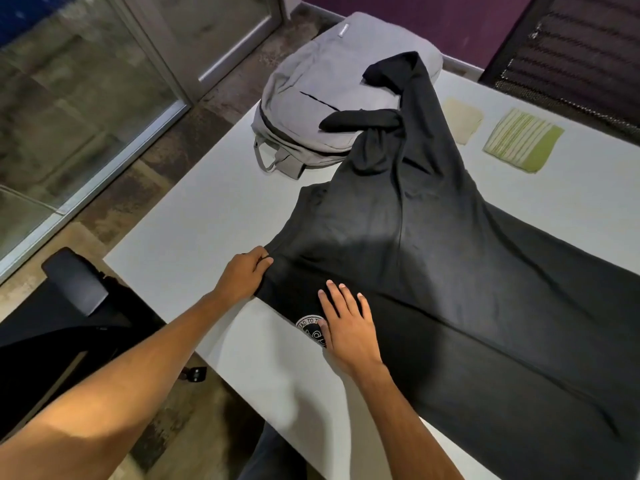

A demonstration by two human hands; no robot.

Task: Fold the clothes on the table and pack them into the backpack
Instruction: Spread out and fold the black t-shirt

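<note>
A large black garment (450, 265) lies spread across the white table (214, 216), one sleeve draped over the grey backpack (311, 98) at the far end. A round white logo shows near its front edge. My left hand (244, 271) pinches the garment's left edge with curled fingers. My right hand (346, 323) lies flat on the cloth beside the logo, fingers straight and spread.
A folded beige cloth (462, 117) and a folded green-striped cloth (523, 140) lie at the table's far right. A black office chair (69, 306) stands left of the table. A glass wall runs along the left, and a dark mesh chair back is at the top right.
</note>
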